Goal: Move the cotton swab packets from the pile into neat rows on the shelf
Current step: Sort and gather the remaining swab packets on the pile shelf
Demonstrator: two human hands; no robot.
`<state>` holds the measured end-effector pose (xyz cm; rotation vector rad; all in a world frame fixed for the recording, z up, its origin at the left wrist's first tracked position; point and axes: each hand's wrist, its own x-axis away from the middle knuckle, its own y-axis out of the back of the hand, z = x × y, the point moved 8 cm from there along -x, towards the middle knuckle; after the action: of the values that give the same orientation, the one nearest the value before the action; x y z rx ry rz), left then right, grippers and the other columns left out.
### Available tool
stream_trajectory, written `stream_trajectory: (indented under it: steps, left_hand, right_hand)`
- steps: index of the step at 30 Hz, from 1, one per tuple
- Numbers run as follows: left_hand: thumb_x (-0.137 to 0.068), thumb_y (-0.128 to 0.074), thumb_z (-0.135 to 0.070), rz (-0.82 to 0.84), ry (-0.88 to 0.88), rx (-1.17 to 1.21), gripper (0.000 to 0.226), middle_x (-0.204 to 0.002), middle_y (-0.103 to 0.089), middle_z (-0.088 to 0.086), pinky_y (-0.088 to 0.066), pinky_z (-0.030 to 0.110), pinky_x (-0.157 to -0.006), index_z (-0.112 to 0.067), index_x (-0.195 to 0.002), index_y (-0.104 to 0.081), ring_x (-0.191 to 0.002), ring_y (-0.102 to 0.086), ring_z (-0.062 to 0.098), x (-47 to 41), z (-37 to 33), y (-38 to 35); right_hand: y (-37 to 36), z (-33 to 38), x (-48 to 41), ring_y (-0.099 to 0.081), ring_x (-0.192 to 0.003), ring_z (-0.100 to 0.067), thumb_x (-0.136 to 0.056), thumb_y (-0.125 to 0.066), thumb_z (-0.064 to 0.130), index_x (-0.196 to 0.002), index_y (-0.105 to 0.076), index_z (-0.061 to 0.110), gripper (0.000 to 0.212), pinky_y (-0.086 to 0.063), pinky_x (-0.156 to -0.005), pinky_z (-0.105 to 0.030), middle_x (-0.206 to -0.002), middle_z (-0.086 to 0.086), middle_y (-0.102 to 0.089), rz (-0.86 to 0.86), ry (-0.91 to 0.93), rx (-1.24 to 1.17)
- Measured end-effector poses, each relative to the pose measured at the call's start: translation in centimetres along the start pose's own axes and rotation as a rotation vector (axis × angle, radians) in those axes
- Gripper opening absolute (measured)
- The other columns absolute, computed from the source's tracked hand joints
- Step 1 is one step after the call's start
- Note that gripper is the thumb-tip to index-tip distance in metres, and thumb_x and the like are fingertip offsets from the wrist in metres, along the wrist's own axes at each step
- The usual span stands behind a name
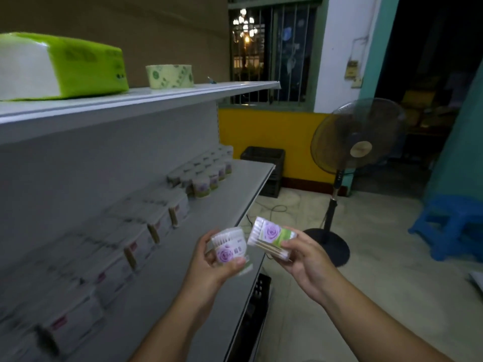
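I have a cotton swab packet in each hand, low in the middle of the frame, in front of the shelf's [209, 231] front edge. My left hand [217, 262] grips a packet with a purple rose [230, 250], fingers curled behind it and thumb across its lower front. There may be more packets stacked behind it, but I cannot tell. My right hand [303, 259] pinches a second packet [271, 237], tilted, with its white tips pointing toward the left-hand one. The two packets are near each other, and I cannot tell whether they touch.

Some of the job looks done. Near the centre of the frame, toward the far end of the shelf, rows of matching rose packets [206, 176] stand upright in tidy lines. To their lower left, white boxes [156, 220] run in a blurred line along the back wall; they look like different goods. The bare shelf surface in front of those rows has room for more.

The packets in my hands are not yet placed. The pile itself is out of view, so I cannot say how many remain. I judge the work to be somewhere in the middle.

On the upper shelf, at the upper left, sit a green tissue pack [65, 66] and a pale green roll [170, 76].
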<state>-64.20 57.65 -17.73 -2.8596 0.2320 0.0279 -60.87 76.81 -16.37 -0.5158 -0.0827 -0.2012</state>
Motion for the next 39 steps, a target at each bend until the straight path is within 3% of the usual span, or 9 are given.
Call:
stream_trajectory:
  steps: [7, 13, 17, 22, 25, 27, 31, 35, 39]
  left_hand:
    - [-0.044, -0.092, -0.01, -0.151, -0.044, -0.028, 0.094, -0.109, -0.068, 0.014, -0.056, 0.046, -0.082, -0.024, -0.126, -0.048, -0.096, -0.068, 0.029, -7.9, 0.9, -2.6]
    - [-0.052, -0.087, 0.003, -0.277, -0.063, -0.043, 0.091, -0.116, -0.065, 0.017, -0.057, 0.029, -0.069, -0.011, -0.131, -0.044, -0.098, -0.067, 0.025, -12.5, 2.7, -3.9]
    - [-0.066, -0.076, 0.014, -0.351, -0.064, -0.044, 0.069, -0.109, -0.067, 0.013, -0.054, 0.022, -0.062, -0.009, -0.125, -0.049, -0.083, -0.068, 0.014, -16.6, 2.9, -3.7]
    - [-0.064, -0.073, 0.02, -0.409, -0.098, 0.001, 0.052, -0.099, -0.068, 0.014, -0.055, 0.019, -0.06, -0.009, -0.105, -0.059, -0.074, -0.067, 0.013, -23.9, 2.8, -4.0]
    - [-0.065, -0.074, 0.018, -0.405, -0.062, 0.015, 0.059, -0.109, -0.067, 0.014, -0.053, 0.018, -0.058, -0.008, -0.115, -0.058, -0.087, -0.067, 0.016, -28.9, 3.6, -5.6]
    - [-0.072, -0.069, 0.017, -0.385, -0.054, 0.034, 0.051, -0.107, -0.067, 0.006, -0.051, 0.014, -0.052, -0.018, -0.108, -0.06, -0.075, -0.068, 0.004, -31.9, 4.0, -6.8]
    - [-0.072, -0.076, -0.002, -0.383, -0.156, -0.25, 0.073, -0.106, -0.06, -0.018, -0.048, 0.008, -0.062, -0.038, -0.126, -0.043, -0.084, -0.061, -0.011, -35.3, 4.1, -7.1]
    - [-0.067, -0.079, -0.019, -0.337, -0.175, -0.63, 0.074, -0.102, -0.045, -0.026, -0.042, 0.001, -0.07, -0.045, -0.122, -0.038, -0.09, -0.051, -0.016, -38.3, 4.4, -7.9]
    - [-0.07, -0.076, -0.037, -0.246, -0.268, -0.977, 0.079, -0.122, -0.036, -0.025, -0.03, -0.002, -0.084, -0.046, -0.133, -0.029, -0.105, -0.039, -0.013, -41.4, 4.6, -10.2]
  right_hand:
    - [2.5, 1.3, -10.4, -0.062, -0.089, -0.02, -0.081, -0.068, 0.013, -0.097, -0.068, 0.013, 0.017, -0.042, -0.08, -0.034, -0.099, -0.009, -0.072, 0.089, -0.013, 0.251]
    - [2.3, 0.7, -17.5, -0.067, -0.096, -0.024, -0.076, -0.07, -0.001, -0.111, -0.06, 0.018, 0.04, -0.051, -0.077, -0.033, -0.101, -0.005, -0.072, 0.207, -0.059, 0.313]
    - [1.3, 0.6, -22.2, -0.067, -0.095, -0.022, -0.078, -0.069, 0.002, -0.103, -0.067, 0.019, 0.03, -0.052, -0.077, -0.031, -0.099, -0.003, -0.073, 0.278, -0.068, 0.376]
    - [0.8, 2.2, -30.1, -0.066, -0.092, -0.022, -0.079, -0.069, 0.001, -0.103, -0.062, 0.013, 0.028, -0.051, -0.08, -0.034, -0.1, -0.004, -0.07, 0.189, -0.043, 0.392]
    - [1.3, 4.1, -34.5, -0.066, -0.089, -0.017, -0.075, -0.076, 0.01, -0.102, -0.06, 0.017, 0.032, -0.051, -0.065, -0.02, -0.102, -0.002, -0.067, 0.145, 0.037, 0.49]
    - [2.2, 5.4, -37.5, -0.065, -0.088, -0.016, -0.076, -0.076, 0.006, -0.1, -0.059, 0.016, 0.031, -0.05, -0.059, -0.014, -0.103, -0.006, -0.067, 0.112, 0.065, 0.491]
    - [3.5, 6.5, -42.6, -0.065, -0.085, -0.013, -0.074, -0.077, 0.006, -0.103, -0.059, 0.013, 0.035, -0.047, -0.056, -0.011, -0.098, -0.004, -0.068, 0.066, 0.079, 0.522]
    - [3.4, 6.1, -47.6, -0.066, -0.085, -0.015, -0.079, -0.075, 0.01, -0.107, -0.058, 0.01, 0.032, -0.049, -0.058, -0.017, -0.1, -0.008, -0.068, 0.084, 0.103, 0.59]
    - [2.2, 6.7, -52.8, -0.064, -0.086, -0.008, -0.077, -0.077, 0.024, -0.104, -0.056, 0.03, 0.035, -0.048, -0.061, -0.016, -0.097, 0.005, -0.067, 0.147, 0.169, 0.738]
